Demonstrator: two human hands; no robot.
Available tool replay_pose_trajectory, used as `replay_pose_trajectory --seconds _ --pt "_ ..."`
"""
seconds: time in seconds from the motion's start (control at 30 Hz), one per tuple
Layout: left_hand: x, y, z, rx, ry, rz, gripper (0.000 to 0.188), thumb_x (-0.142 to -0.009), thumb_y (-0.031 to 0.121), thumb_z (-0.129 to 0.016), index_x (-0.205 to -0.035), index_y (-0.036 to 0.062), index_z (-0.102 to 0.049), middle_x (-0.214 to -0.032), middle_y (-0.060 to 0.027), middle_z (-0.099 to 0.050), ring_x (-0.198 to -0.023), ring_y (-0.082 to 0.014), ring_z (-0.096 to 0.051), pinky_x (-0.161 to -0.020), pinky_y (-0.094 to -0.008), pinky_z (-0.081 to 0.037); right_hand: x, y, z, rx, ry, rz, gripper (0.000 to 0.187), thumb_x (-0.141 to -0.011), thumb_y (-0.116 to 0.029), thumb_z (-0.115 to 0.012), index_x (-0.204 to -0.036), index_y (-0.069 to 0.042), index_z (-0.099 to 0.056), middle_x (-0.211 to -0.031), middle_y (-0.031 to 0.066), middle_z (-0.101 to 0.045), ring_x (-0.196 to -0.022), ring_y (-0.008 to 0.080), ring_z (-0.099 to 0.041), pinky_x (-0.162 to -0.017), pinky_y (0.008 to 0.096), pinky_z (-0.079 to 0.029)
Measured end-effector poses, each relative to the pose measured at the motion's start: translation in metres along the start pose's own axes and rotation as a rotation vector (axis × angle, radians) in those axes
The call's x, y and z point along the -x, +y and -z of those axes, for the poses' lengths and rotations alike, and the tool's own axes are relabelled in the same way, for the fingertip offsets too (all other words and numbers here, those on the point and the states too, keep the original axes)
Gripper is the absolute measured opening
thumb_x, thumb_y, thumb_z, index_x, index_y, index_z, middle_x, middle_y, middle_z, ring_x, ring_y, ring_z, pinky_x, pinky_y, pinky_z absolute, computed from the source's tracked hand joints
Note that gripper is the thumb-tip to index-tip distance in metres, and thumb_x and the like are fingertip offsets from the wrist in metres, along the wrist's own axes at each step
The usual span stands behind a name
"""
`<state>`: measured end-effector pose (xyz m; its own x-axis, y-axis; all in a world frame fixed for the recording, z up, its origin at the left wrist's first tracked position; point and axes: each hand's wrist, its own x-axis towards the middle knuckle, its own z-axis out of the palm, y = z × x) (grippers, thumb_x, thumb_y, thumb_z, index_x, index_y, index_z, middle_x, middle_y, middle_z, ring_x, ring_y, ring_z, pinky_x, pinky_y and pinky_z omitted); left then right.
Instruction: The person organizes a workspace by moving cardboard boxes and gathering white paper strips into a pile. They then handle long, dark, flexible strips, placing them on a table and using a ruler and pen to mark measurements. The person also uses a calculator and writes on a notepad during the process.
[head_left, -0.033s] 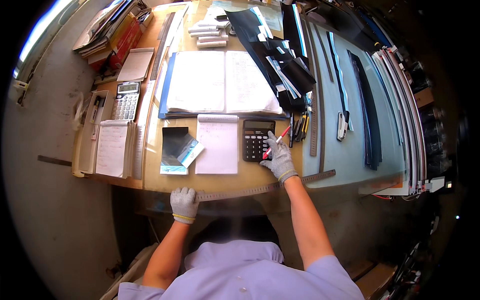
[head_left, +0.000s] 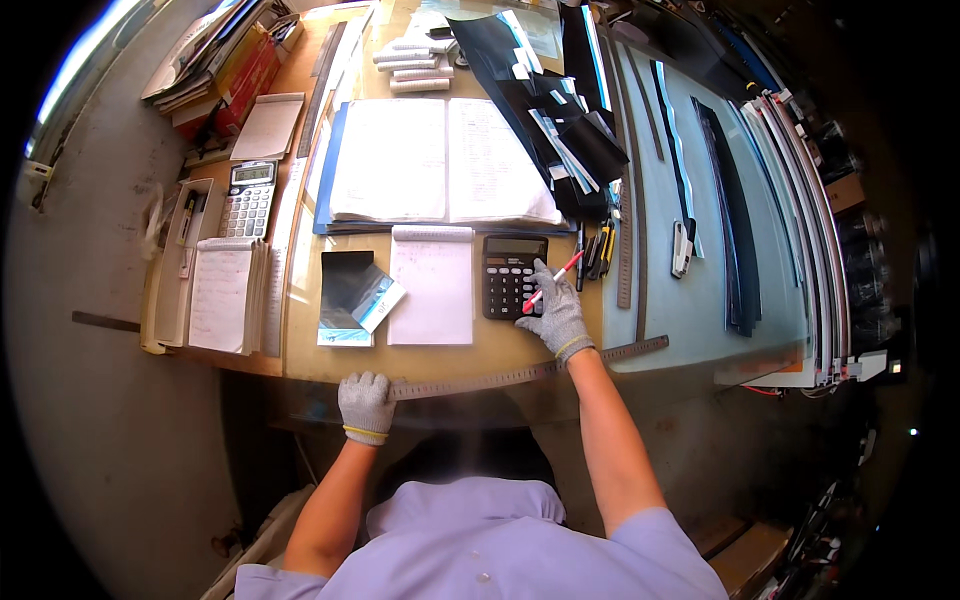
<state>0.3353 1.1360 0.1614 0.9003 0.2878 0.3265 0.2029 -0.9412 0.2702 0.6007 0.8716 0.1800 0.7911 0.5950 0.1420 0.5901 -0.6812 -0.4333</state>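
Note:
My right hand [head_left: 557, 317], in a grey knit glove, holds a red and white pen [head_left: 553, 284] slanting between its fingers. Its fingers rest over the keys of a black calculator [head_left: 505, 285]. At the table's front edge, my gloved left hand [head_left: 366, 402] has its fingers curled; what they grip is hidden. A long steel ruler [head_left: 500, 379] runs along that edge from beside my left hand, passing below my right wrist. Left of the calculator lies a notepad [head_left: 431, 290] with faint writing on its top lines. Next to it are black and blue plastic packaging pieces [head_left: 347, 295], overlapping each other.
An open ledger [head_left: 390, 160] lies behind the notepad. Black film pieces [head_left: 580, 145] heap up at the far right, with pens and cutters [head_left: 598, 250] nearer. A stapler [head_left: 683, 248] and dark strips [head_left: 728, 220] occupy the right side. Leftward are a silver calculator [head_left: 247, 200] and stacked notepads [head_left: 225, 295].

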Motion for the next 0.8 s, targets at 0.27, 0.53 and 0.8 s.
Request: replay_pose_trajectory --seconds 0.27,0.53,0.8 --pt "-0.002 0.0 0.002 0.002 0.028 -0.014 0.021 -0.065 0.011 -0.07 -0.067 0.0113 -0.05 -0.07 -0.0098 -0.05 -0.068 -0.0314 -0.053 -0.062 -0.044 -0.042 0.018 -0.056 -0.021 -0.116 0.29 0.062 0.038 -0.078 -0.002 -0.065 -0.114 -0.008 -0.054 -0.123 0.0101 -0.063 -0.127 0.0391 -0.048 -0.11 0.0498 -0.031" --pt "-0.002 0.0 0.002 0.018 -0.01 0.013 0.023 -0.074 0.019 -0.074 -0.069 0.0093 -0.053 -0.071 -0.0111 -0.051 -0.071 -0.0337 -0.053 -0.065 -0.0455 -0.041 0.006 -0.069 -0.031 -0.199 0.283 0.11 0.022 -0.079 -0.004 -0.062 -0.099 -0.01 -0.055 -0.129 0.0107 -0.063 -0.128 0.0397 -0.048 -0.11 0.0537 -0.029" --pt "-0.005 0.003 0.003 0.006 -0.005 0.021 0.024 -0.075 0.019 -0.074 -0.069 0.0091 -0.053 -0.071 -0.0114 -0.051 -0.07 -0.0339 -0.053 -0.065 -0.0456 -0.041 0.033 -0.048 -0.026 -0.182 0.393 0.051 0.018 -0.092 -0.004 -0.052 -0.107 -0.012 -0.057 -0.122 0.0128 -0.063 -0.123 0.0314 -0.05 -0.088 0.034 -0.052"
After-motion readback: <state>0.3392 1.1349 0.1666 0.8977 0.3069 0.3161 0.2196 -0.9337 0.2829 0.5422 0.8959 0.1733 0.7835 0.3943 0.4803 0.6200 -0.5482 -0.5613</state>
